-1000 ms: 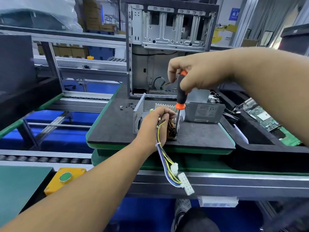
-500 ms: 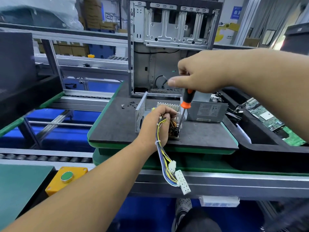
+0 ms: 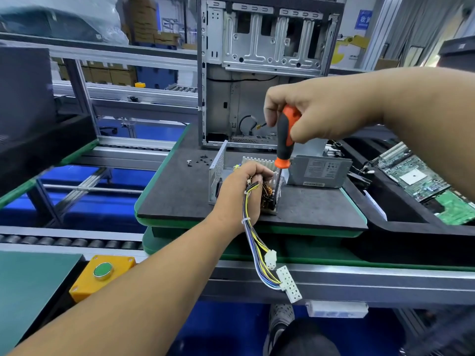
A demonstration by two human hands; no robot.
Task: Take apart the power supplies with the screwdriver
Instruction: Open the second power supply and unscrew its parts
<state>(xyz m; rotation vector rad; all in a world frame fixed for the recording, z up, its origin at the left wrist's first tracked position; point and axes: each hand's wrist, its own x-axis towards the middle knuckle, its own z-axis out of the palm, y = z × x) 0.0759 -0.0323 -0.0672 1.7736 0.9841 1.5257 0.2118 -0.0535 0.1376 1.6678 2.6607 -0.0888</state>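
Observation:
An opened power supply point(image 3: 218, 173) with a perforated metal wall and a finned heat sink sits on the black mat point(image 3: 180, 191). My left hand point(image 3: 241, 191) grips its cable bundle point(image 3: 253, 242), whose white connectors hang over the bench edge. Above it, my right hand point(image 3: 316, 111) holds the orange-and-black screwdriver point(image 3: 284, 140) upright, its shaft pointing down into the open unit beside my left fingers. The tip is hidden among the parts. A second, closed grey power supply point(image 3: 318, 170) lies just to the right.
An empty computer case point(image 3: 270, 47) stands upright behind the mat. Several loose screws point(image 3: 200, 160) lie at the mat's back left. A black tray point(image 3: 385, 201) at right holds green circuit boards point(image 3: 421, 176). A yellow box with a green button point(image 3: 102, 273) sits near left, by a roller conveyor point(image 3: 64, 241).
My right hand has shifted its grip and raised up the screwdriver handle, which now shows more fully and stands more upright. My left hand stays on the cables.

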